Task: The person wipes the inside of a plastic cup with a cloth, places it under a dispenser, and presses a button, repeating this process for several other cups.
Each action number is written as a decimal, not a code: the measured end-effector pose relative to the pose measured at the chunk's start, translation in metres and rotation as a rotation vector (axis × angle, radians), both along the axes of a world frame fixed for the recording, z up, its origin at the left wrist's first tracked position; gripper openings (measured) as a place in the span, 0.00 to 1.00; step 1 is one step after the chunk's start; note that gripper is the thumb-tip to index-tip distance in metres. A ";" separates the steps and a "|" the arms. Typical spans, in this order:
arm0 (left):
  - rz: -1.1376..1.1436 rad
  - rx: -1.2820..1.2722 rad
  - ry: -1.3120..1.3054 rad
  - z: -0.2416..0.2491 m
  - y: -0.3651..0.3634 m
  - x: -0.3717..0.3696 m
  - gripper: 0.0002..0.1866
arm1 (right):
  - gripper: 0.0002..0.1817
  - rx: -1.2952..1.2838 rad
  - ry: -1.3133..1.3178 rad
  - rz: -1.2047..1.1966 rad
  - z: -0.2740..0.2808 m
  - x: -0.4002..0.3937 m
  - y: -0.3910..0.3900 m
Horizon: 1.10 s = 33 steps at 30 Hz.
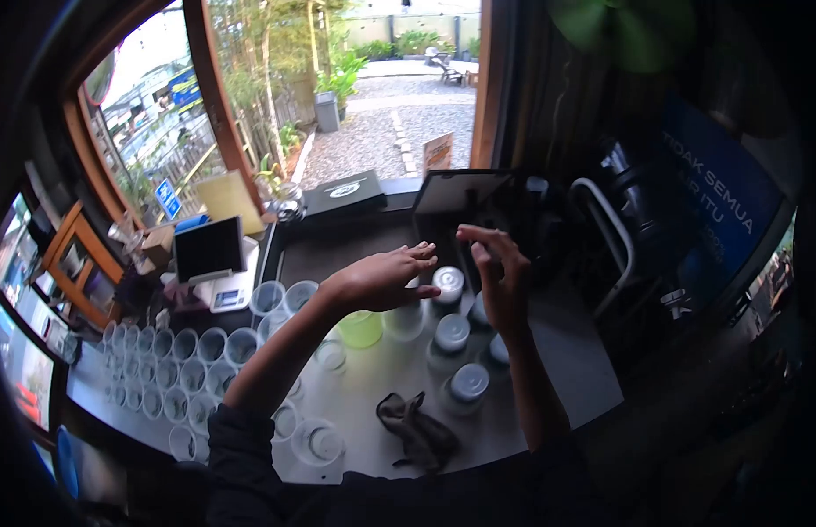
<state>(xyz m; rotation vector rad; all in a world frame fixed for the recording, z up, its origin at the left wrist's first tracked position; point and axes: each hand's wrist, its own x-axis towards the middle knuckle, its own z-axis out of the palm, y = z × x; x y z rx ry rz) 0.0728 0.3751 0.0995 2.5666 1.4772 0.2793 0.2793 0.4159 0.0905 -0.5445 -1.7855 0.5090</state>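
Observation:
Both hands are raised over the counter (pixel 548 378). My left hand (pixel 386 274) has its palm down and its fingers stretched out, with nothing visible in it. To its right, my right hand (pixel 504 272) is upright with bent fingers and the thumb apart, also holding nothing I can see. Several jars with white lids, such as this jar (pixel 452 334), stand between and below the hands. Under my left wrist are a yellow-green container (pixel 361 328) and a clear container (pixel 403 323). A crumpled dark cloth (pixel 416 430) lies nearer me.
Rows of clear plastic cups (pixel 193 376) fill the counter's left side. A tablet (pixel 208 249) on a stand is behind them. A black box (pixel 345 195) lies by the window. A curved metal tube (pixel 614 228) rises at right, near a blue sign (pixel 719 176).

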 end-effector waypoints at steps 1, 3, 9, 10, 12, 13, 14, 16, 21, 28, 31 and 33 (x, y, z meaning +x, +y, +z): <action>0.021 -0.103 0.022 0.005 -0.023 -0.010 0.36 | 0.12 0.006 -0.070 0.086 -0.007 -0.008 -0.022; 0.018 -0.187 0.009 0.011 -0.072 -0.032 0.40 | 0.13 0.005 -0.209 0.302 -0.022 -0.024 -0.062; 0.166 -0.332 0.023 -0.031 -0.182 -0.094 0.52 | 0.43 -0.059 -0.712 0.858 -0.076 -0.065 -0.141; 0.172 -0.333 0.020 -0.041 -0.196 -0.100 0.53 | 0.50 -0.110 -0.752 0.904 -0.088 -0.071 -0.149; 0.150 -0.420 -0.066 -0.058 -0.216 -0.109 0.59 | 0.56 -0.127 -0.736 0.933 -0.110 -0.081 -0.163; 0.144 -0.412 -0.070 -0.069 -0.224 -0.111 0.61 | 0.57 -0.121 -0.739 0.908 -0.119 -0.086 -0.170; 0.135 -0.404 -0.073 -0.081 -0.230 -0.112 0.63 | 0.59 -0.114 -0.742 0.880 -0.127 -0.090 -0.175; 0.149 -0.373 -0.100 -0.101 -0.239 -0.114 0.64 | 0.60 -0.152 -0.726 0.875 -0.148 -0.097 -0.182; 0.125 -0.321 -0.187 -0.116 -0.248 -0.112 0.57 | 0.61 -0.487 -0.691 0.911 -0.165 -0.094 -0.192; 0.079 -0.144 -0.507 -0.088 -0.219 -0.082 0.38 | 0.60 -0.350 -0.448 0.542 -0.133 -0.063 -0.189; 0.080 -0.072 -0.675 -0.083 -0.191 -0.063 0.27 | 0.58 -0.328 -0.295 0.440 -0.120 -0.051 -0.185; 0.150 -0.108 -0.884 -0.080 -0.174 -0.049 0.22 | 0.55 -0.328 -0.166 0.374 -0.115 -0.041 -0.180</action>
